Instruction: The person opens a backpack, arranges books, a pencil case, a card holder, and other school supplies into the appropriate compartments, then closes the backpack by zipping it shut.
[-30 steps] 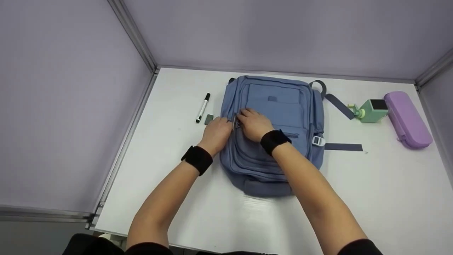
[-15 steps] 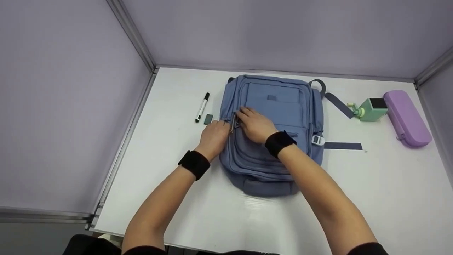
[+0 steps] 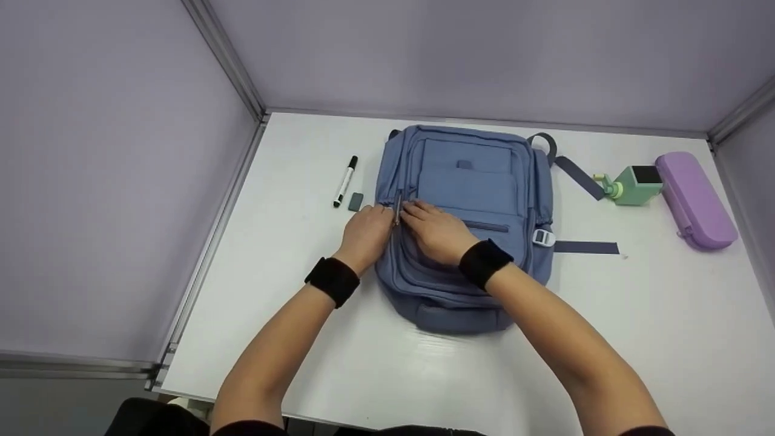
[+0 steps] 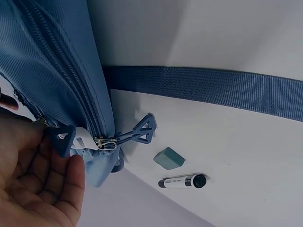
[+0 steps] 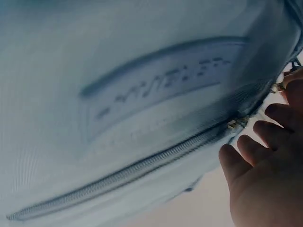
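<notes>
A blue backpack [image 3: 469,181] lies front up on the white table. At its left side my left hand [image 3: 366,233] pinches a zipper pull [image 4: 63,142], whose dark triangular end shows by the curled fingers in the left wrist view. A second zipper pull [image 4: 143,128] hangs free beside it. My right hand [image 3: 441,233] rests on the backpack's front, extended fingers lying along the zipper edge, opposite the left hand; its thumb is hidden in the head view. In the right wrist view a gold zipper slider [image 5: 236,123] sits close to those fingertips.
Left of the backpack lie a black-and-white marker [image 3: 346,181] and a small dark green block [image 3: 356,201]. To the right are a green pencil sharpener [image 3: 636,184] with a crank, a purple case [image 3: 696,200] and loose straps [image 3: 587,247]. Panels [image 3: 454,60] enclose the table.
My right hand has slid toward me along the zipper edge, uncovering more of the front pocket. The left hand has shifted slightly toward me too, still at the backpack's side.
</notes>
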Tool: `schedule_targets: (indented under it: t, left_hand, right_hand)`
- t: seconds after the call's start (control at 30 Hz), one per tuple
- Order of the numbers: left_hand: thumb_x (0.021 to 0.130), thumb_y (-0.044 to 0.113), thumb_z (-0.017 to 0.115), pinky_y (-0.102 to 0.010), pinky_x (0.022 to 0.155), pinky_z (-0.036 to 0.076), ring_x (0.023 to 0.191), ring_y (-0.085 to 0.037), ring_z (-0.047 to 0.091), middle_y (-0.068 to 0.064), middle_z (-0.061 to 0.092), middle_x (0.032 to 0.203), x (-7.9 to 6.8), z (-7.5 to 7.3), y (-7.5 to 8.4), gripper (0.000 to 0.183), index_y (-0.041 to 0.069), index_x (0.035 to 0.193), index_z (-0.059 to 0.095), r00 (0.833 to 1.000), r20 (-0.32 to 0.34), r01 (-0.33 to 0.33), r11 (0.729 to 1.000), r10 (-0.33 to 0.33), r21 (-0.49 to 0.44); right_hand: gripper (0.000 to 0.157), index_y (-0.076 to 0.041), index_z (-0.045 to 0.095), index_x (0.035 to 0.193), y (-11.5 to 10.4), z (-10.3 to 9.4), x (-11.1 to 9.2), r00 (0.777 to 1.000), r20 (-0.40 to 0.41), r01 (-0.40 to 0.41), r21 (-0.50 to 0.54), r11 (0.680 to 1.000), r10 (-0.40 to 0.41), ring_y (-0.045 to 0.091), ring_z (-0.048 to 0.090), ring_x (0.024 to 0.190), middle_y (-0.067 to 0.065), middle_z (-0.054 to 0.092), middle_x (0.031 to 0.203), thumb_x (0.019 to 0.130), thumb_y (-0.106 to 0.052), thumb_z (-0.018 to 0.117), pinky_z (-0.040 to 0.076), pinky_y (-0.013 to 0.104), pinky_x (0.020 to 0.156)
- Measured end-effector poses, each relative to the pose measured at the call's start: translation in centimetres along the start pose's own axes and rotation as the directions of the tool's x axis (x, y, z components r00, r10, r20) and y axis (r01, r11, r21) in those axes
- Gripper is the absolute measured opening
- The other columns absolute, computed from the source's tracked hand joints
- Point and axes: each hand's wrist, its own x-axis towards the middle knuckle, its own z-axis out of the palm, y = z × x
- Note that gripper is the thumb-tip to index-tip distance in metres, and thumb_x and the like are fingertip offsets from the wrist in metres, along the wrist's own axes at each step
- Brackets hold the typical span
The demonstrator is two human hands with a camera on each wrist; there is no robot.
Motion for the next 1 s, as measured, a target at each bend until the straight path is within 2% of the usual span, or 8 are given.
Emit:
schedule_targets:
  t: [0.13, 0.27, 0.57, 0.73, 1.0]
  left_hand:
    - [0.105, 0.016, 0.057, -0.044, 0.078, 0.054, 0.089, -0.033, 0.064, -0.015, 0.068, 0.098, -0.2, 0.2, 0.1, 0.018, 0.001, 0.105, 0.067, 1.0, 0.001, 0.012, 0.999, -0.012, -0.043]
    - [0.106, 0.015, 0.056, -0.044, 0.08, 0.053, 0.091, -0.034, 0.064, -0.015, 0.068, 0.1, -0.5, 0.0, 0.1, 0.018, 0.001, 0.106, 0.067, 0.999, 0.03, 0.03, 0.996, -0.028, -0.079]
    - [0.106, 0.015, 0.055, -0.045, 0.085, 0.053, 0.096, -0.035, 0.065, -0.017, 0.069, 0.103, -1.5, -0.6, 0.7, 0.019, 0.001, 0.107, 0.068, 0.997, 0.07, 0.032, 0.997, -0.027, -0.076]
    - [0.104, 0.016, 0.059, -0.046, 0.081, 0.054, 0.092, -0.035, 0.066, -0.017, 0.069, 0.098, -2.5, -1.1, 1.4, 0.018, 0.001, 0.101, 0.069, 0.999, 0.053, 0.012, 0.998, -0.009, -0.064]
    - [0.105, 0.015, 0.058, -0.044, 0.071, 0.053, 0.08, -0.032, 0.064, -0.013, 0.065, 0.088, -4.6, -1.9, 2.3, 0.02, 0.001, 0.093, 0.068, 0.998, 0.055, -0.03, 0.999, 0.032, -0.044]
  right_hand:
    - [0.046, -0.007, 0.045, 0.154, 0.0, 0.4, 0.5, 0.999, 0.022, -0.03, -0.026, 0.999, 0.03, 0.034, 0.032, 0.149, 0.012, 0.037, 0.161, 0.11, -0.018, 0.042, 0.035, 0.052, 0.115]
    - [0.045, -0.008, 0.048, 0.153, -0.5, 0.4, 0.8, 0.999, 0.017, -0.03, -0.067, 0.997, 0.032, 0.035, 0.034, 0.148, 0.011, 0.039, 0.161, 0.109, -0.018, 0.045, 0.038, 0.054, 0.112]
    - [0.046, -0.007, 0.049, 0.152, -0.6, 0.6, 0.8, 0.999, 0.016, -0.04, -0.093, 0.995, 0.041, 0.035, 0.033, 0.148, 0.012, 0.039, 0.161, 0.108, -0.017, 0.046, 0.036, 0.053, 0.114]
    - [0.046, -0.007, 0.048, 0.152, -0.6, 0.7, 0.8, 0.999, 0.02, -0.036, -0.105, 0.994, 0.038, 0.035, 0.033, 0.148, 0.012, 0.038, 0.161, 0.108, -0.019, 0.045, 0.036, 0.053, 0.114]
    - [0.045, -0.007, 0.049, 0.152, -0.6, 0.6, 0.9, 0.999, 0.019, -0.038, -0.099, 0.994, 0.04, 0.035, 0.034, 0.148, 0.012, 0.04, 0.16, 0.11, -0.024, 0.044, 0.036, 0.053, 0.114]
